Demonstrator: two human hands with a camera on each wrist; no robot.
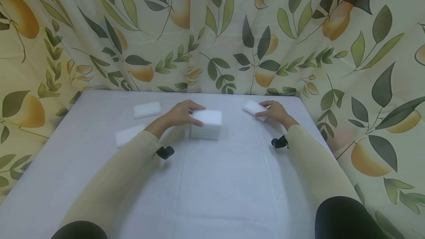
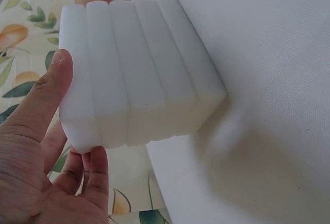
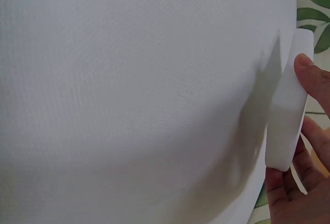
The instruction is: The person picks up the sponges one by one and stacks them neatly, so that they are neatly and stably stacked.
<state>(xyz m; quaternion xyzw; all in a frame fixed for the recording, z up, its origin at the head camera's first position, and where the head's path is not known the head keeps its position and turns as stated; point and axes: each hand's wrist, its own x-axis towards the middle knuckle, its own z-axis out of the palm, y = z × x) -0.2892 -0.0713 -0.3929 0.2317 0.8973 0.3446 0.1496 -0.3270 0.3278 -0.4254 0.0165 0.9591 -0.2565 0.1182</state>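
In the head view, with 12 o'clock at the far edge, a stack of white blocks (image 1: 207,125) stands on the white-covered counter (image 1: 229,183), a little above the centre of the picture. The left wrist view shows five blocks pressed face to face, their edges slightly uneven. The person's left hand (image 1: 180,114) reaches in from the stack's 9 o'clock side and grasps its uppermost block, thumb along one side and fingers along the other.

Between 2 and 3 o'clock from the stack, well apart from it, the right hand (image 1: 277,113) grips a single white block (image 1: 251,107) between thumb and fingers; the block is tilted, and whether it touches the counter cannot be told.

Toward 9 o'clock from the stack lie two more: a far loose block (image 1: 147,110) slightly above that line, and a near loose block (image 1: 127,135) slightly below it, partly hidden by the left sleeve (image 1: 116,176). A fruit-and-leaf patterned curtain (image 1: 212,58) hangs at 12 o'clock, beyond the counter.
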